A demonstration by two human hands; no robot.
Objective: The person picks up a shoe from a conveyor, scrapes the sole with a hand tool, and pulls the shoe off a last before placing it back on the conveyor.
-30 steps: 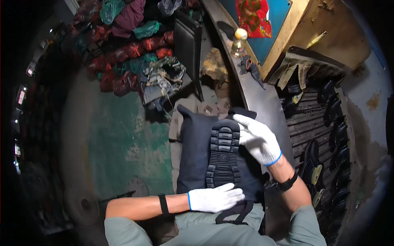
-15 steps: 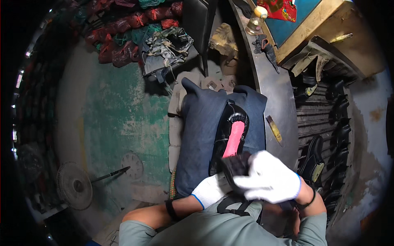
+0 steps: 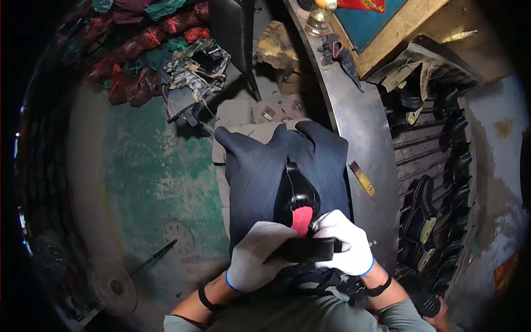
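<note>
A glossy black shoe point(image 3: 297, 193) with a red insole lies upright along my lap, between my dark-trousered knees point(image 3: 260, 166), toe pointing away from me. My left hand point(image 3: 257, 263), in a white glove, wraps the heel end from the left. My right hand point(image 3: 345, 249), also in a white glove, grips the heel end from the right. The flat black heel block point(image 3: 307, 250) shows between the two hands. Both hands are closed on the shoe.
A grey metal bench point(image 3: 354, 127) runs along my right, with a bottle point(image 3: 319, 16) and a dark glove point(image 3: 338, 48) at its far end. Racks of black shoes point(image 3: 437, 182) stand further right. Red and green bags point(image 3: 144, 50) are piled at far left; a fan point(image 3: 113, 288) lies on the green floor.
The shoe lay sole-up a second ago and now sits upright with its red insole showing. Both hands have come together at its heel, close to my body.
</note>
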